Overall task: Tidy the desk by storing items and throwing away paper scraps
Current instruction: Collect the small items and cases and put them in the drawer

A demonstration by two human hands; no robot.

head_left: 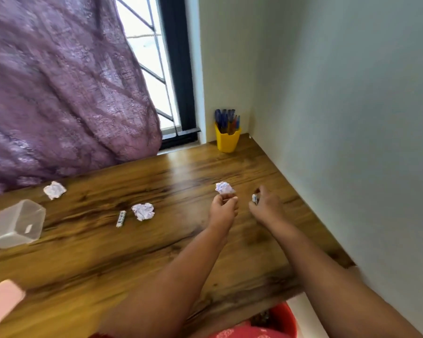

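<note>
Three crumpled paper balls lie on the wooden desk (156, 245): one at the far left (54, 190), one in the middle (143, 211), one (224, 187) just beyond the fingertips of my left hand (224, 208), whose fingers are curled and touch or nearly touch it. My right hand (266, 203) pinches a small white eraser-like piece (254, 198). A second small white printed piece (121, 218) lies beside the middle ball.
A clear plastic box (15, 224) lies tilted at the desk's left. A yellow cup (227, 140) full of pens stands in the far corner. A pink object (2, 301) sits at the lower left edge. A red bin (282, 320) is below the desk's front. The wall runs along the right.
</note>
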